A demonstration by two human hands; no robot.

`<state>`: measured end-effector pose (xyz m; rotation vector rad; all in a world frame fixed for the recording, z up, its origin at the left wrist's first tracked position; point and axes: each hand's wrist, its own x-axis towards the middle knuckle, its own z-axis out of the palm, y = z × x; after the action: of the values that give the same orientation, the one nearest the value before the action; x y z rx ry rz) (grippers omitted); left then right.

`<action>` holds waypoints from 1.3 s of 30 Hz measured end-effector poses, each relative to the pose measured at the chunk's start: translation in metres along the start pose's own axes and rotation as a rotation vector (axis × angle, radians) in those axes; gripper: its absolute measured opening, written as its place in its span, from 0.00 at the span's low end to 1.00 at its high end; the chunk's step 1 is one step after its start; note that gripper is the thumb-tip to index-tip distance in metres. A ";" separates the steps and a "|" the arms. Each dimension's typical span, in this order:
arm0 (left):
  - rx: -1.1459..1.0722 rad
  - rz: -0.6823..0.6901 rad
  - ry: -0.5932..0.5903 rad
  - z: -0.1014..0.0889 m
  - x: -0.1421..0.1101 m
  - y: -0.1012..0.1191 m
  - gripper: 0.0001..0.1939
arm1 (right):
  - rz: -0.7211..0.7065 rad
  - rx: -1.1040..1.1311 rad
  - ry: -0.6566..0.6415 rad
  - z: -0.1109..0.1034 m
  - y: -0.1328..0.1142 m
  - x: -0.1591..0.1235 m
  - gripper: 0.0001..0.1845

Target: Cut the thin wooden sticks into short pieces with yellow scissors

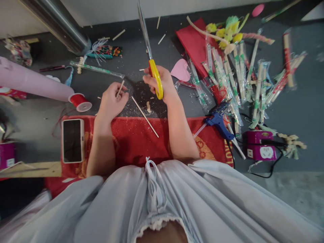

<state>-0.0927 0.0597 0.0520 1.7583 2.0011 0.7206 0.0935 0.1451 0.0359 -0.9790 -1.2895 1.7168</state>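
Yellow-handled scissors point(157, 80) are gripped in my right hand point(163, 81), their metal blades pointing away from me and looking closed. My left hand point(112, 99) pinches a short piece of wooden stick point(120, 89) between thumb and fingers. Between my forearms a longer thin wooden stick point(145, 116) lies slanting, partly on the dark table and partly on the red towel point(141, 148). Close by it sits a small cluster of cut wooden bits point(148, 107), with crumbs and shavings scattered around.
Many wrapped chopsticks point(222, 74) are piled at the right, near a blue glue gun point(219, 122) and a purple power socket point(260, 145). To the left are a phone point(73, 140), a spool of red thread point(80, 102) and a pink cylinder point(32, 79). A metal pole point(60, 25) stands behind.
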 end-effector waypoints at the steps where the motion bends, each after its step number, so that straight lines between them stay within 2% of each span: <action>1: -0.003 -0.001 -0.001 -0.001 0.001 0.001 0.11 | -0.004 0.008 -0.003 0.000 0.001 0.000 0.20; 4: 0.008 0.030 -0.041 -0.003 0.003 0.004 0.14 | -0.021 0.022 -0.006 0.000 0.004 0.003 0.20; 10: 0.163 0.234 -0.213 0.007 0.001 0.016 0.16 | -0.036 0.025 -0.011 -0.001 0.010 0.008 0.21; 18: 0.452 0.374 -0.135 0.030 -0.013 0.024 0.19 | -0.010 0.055 0.005 0.001 -0.002 0.002 0.19; 24: 0.488 0.368 -0.075 0.037 -0.013 0.023 0.21 | 0.016 0.082 0.020 0.002 -0.009 -0.003 0.12; 32: 0.403 0.325 -0.113 0.040 -0.011 0.019 0.19 | 0.025 0.068 0.012 0.001 -0.005 -0.001 0.18; 39: 0.382 0.321 -0.132 0.040 -0.013 0.018 0.13 | 0.047 0.101 0.017 0.002 -0.010 -0.003 0.12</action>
<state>-0.0534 0.0531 0.0303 2.3162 1.8800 0.3091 0.0943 0.1438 0.0459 -0.9698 -1.1663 1.7877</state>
